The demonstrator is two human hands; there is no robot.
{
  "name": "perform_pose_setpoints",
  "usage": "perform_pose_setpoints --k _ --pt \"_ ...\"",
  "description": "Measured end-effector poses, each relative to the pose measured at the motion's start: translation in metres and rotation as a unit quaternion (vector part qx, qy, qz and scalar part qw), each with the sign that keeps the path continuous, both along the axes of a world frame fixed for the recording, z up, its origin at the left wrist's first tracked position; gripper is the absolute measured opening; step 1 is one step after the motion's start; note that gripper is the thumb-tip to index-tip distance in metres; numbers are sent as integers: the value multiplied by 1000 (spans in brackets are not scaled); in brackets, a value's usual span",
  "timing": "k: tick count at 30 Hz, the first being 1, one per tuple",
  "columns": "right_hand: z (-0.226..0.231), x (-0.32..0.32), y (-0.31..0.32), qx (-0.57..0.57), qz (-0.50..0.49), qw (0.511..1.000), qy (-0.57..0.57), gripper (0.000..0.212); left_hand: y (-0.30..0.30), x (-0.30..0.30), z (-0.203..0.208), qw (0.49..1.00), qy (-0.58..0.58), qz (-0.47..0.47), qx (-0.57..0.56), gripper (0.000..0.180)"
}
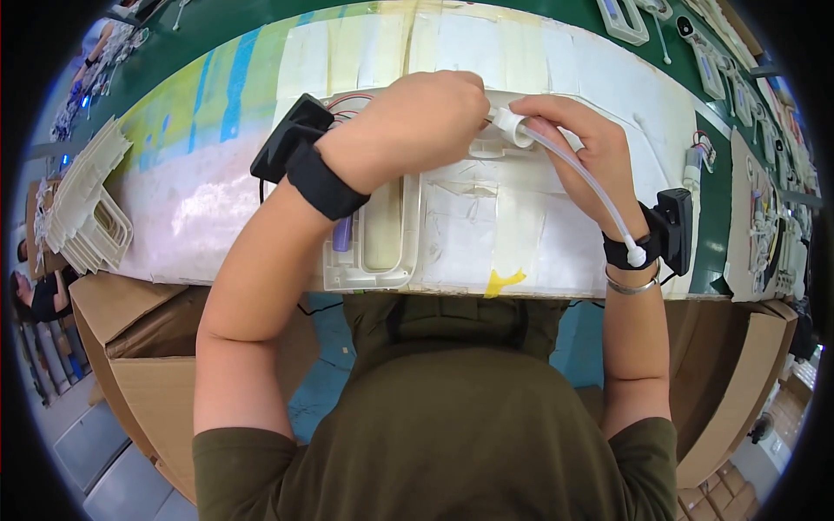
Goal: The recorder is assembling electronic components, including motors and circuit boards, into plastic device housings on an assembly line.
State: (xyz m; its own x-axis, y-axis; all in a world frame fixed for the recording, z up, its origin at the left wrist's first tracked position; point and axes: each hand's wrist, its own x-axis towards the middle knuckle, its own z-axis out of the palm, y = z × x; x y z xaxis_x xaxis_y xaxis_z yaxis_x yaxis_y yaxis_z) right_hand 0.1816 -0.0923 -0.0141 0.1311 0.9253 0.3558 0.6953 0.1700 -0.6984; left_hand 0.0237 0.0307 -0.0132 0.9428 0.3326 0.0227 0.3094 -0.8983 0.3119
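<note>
The clear tube [584, 174] with its white end fitting [512, 127] sits at the far edge of the white plastic housing [373, 260] on the taped bench [200, 208]. The right hand [578, 143] pinches the fitting; the left hand [408, 126] is curled against the housing. Keeping the tube straight and unkinked seems wise.

We note: white plastic frames stack [87, 208] at nine o'clock; cardboard boxes [139, 347] seven o'clock; yellow tape scrap [504, 280] near centre.
</note>
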Motion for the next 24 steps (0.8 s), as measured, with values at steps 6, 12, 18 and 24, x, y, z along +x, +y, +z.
perform_pose_setpoints --k 6,12,18,24 --pt "-7 -18 -2 89 24 980 -175 17 7 -4 -5 992 -67 -74 75 7" --pt "-41 -43 -11 185 -20 920 -346 27 5 -3 5 997 -26 -67 8 9" --pt "-21 -39 -16 94 21 943 -318 31 14 -37 27 977 -178 -58 -106 27" --pt "21 -48 7 130 47 979 -147 25 24 -96 11 986 -152 72 -19 31"
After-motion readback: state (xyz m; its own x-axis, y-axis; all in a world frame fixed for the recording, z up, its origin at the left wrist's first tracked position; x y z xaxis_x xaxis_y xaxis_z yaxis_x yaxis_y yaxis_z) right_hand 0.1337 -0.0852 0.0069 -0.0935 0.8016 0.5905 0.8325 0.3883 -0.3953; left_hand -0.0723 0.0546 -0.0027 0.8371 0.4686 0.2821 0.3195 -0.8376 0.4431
